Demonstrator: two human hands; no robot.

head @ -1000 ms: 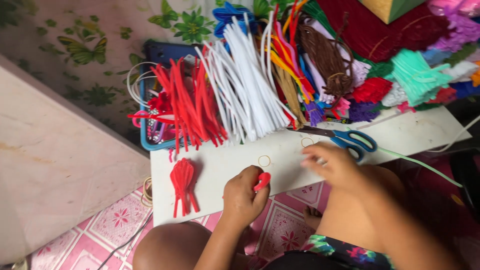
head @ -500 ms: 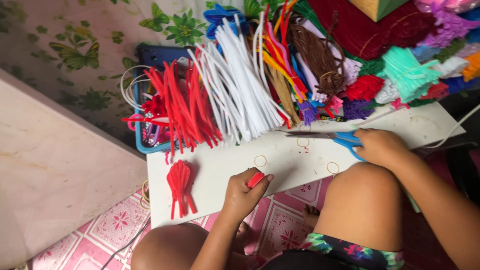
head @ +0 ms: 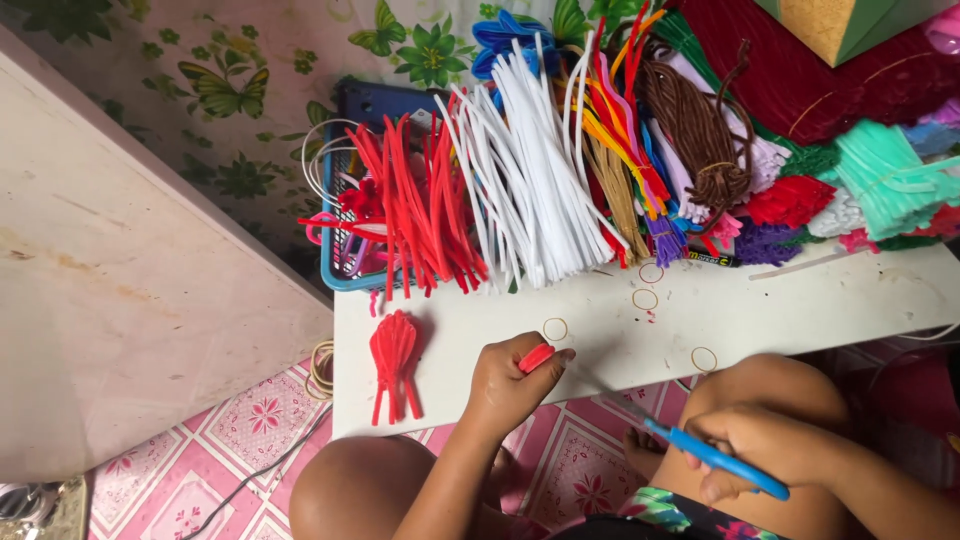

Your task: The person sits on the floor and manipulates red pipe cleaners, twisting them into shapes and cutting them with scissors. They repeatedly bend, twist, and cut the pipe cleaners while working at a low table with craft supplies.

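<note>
left hand (head: 510, 385) pinches a small red pipe-cleaner piece (head: 537, 357) btw thumb & fingertips, fingers clamped on it, held just over the front edge of the white board (head: 800, 310). right hand (head: 755, 455) now sits low, off the board's front edge, above the knee, fingers wrapped tight round the blue-handled scissors (head: 690, 445); blades point up-left toward the red piece, look nearly closed but can't tell for sure

change vs 1 s ago: right hand was up on the board at the scissors, half a sec ago it had them gripped at the board's right part, now it's pulled back w/ scissors lifted off the board & brought near the left hand. left hand & red piece barely moved. reads as scissors fetched, a cut on the red piece looks set up, not made yet

on the board: finished red bundle (head: 393, 360) lies at its left end, well apart from left hand. a few rubber bands (head: 555, 328) scattered mid-board, one just beyond left hand. along the board's far edge: red stems (head: 420, 205) spilling from a blue basket (head: 345, 275), white stems (head: 530, 190) next to them, then mixed colour stems, brown bundle (head: 700, 125), mint bundle, dark marker

room: person sits on the floor, pink floral tiles (head: 260, 420) under the board, leaf & butterfly print cloth behind it, pale slab left of the board, thin cable on the tiles
</note>
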